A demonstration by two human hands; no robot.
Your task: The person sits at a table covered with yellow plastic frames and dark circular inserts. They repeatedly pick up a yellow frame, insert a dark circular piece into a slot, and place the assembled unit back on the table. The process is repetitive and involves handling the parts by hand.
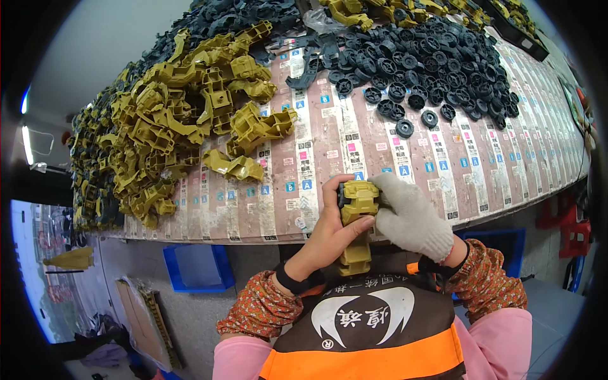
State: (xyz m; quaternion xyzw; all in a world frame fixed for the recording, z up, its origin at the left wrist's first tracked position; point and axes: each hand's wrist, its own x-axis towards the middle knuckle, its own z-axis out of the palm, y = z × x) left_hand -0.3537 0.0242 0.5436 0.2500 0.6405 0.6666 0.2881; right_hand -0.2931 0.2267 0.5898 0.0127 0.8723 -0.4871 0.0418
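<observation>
My bare left hand (329, 231) is closed round a mustard-yellow plastic toy vehicle body (360, 201), its thumb across the front. The body is upright over the table's near edge, its narrower lower end hanging toward my apron. A dark part, perhaps a wheel, shows at its upper left side, next to my left fingers. On the right side, my right hand (411, 218), in a pale knitted glove, presses against the body with fingers bent. Its fingertips are partly hidden, so I cannot tell whether a small part is between them and the body.
Yellow bodies (168, 114) lie heaped on the left of the table (329, 142). Dark wheels (430, 63) are piled at the far right, and dark plastic parts (234, 19) at the back. Blue bins (199, 267) stand below the near edge, with a red stool (573, 221) at right.
</observation>
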